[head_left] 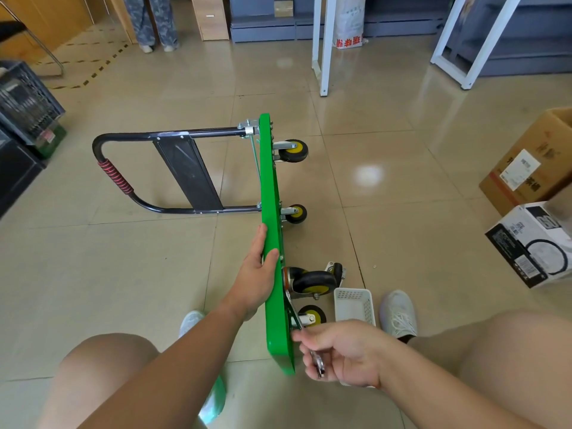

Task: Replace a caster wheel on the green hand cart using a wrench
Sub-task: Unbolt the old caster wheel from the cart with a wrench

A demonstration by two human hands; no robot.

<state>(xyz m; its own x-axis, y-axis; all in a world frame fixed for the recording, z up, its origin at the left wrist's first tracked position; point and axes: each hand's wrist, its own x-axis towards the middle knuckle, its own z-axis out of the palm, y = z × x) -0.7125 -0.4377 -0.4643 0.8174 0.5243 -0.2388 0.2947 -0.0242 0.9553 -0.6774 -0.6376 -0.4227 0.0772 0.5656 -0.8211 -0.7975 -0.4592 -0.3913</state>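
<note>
My left hand (257, 274) grasps the top edge of the glossy green metal hand cart deck (270, 181), which stands on its side on shiny beige floor tiles (154, 258). My right hand (343, 351) is wrapped around a silver steel wrench (318, 365) that reaches up beside a yellow-hubbed black rubber caster (311, 317). A white perforated plastic basket (353, 292) sits just beside it, and I cannot tell what it holds.

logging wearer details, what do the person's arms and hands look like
The left forearm and right forearm are bare, with no sleeves in view. The left hand and right hand wear no gloves; no watch, bracelet or ring shows.
</note>
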